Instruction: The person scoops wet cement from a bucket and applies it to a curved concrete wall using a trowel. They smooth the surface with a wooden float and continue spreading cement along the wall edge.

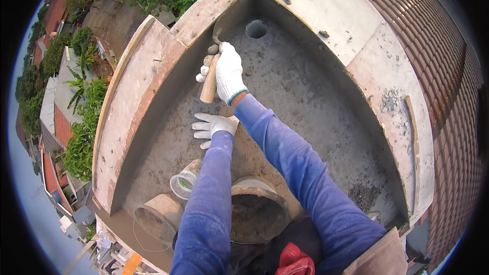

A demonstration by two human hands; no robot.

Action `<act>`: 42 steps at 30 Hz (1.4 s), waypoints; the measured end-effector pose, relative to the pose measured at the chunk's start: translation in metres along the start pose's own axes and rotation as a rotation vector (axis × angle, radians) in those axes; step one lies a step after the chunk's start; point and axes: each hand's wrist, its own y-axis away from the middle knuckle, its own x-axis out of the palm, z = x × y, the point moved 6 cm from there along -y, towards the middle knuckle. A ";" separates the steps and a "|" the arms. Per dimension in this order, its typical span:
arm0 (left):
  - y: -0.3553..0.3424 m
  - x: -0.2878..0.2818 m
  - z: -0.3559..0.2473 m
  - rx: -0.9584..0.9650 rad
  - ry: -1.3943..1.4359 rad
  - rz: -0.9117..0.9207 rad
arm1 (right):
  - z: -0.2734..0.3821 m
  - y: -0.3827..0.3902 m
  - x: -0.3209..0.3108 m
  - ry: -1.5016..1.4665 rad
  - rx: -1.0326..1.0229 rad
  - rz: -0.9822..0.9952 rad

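My right hand (pixel 228 71), in a white glove, grips the wooden handle of a trowel (pixel 211 79). The trowel's grey blade (pixel 226 22) rests flat against the wet cement on the left inner wall (pixel 168 91) of a rooftop basin. My left hand (pixel 211 127), also gloved, lies with its fingers spread on the rough cement floor (pixel 300 101) just below the trowel handle. Both arms wear blue sleeves.
A round drain hole (pixel 256 29) sits in the far corner. Near me stand a bucket of mortar (pixel 257 214), a second bucket (pixel 160 216) and a clear plastic cup (pixel 183 183). The parapet top (pixel 137 107) drops off to gardens and roofs; brown roof tiles (pixel 438 71) lie right.
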 end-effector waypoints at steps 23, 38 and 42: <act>0.042 -0.033 -0.005 -0.006 0.103 0.050 | -0.017 -0.009 -0.026 -0.149 0.087 -0.031; 0.051 -0.046 -0.004 0.014 0.152 0.091 | 0.004 -0.010 -0.042 -0.138 0.100 -0.024; 0.060 -0.051 -0.007 0.031 0.156 0.113 | 0.021 -0.007 -0.040 -0.163 0.142 0.078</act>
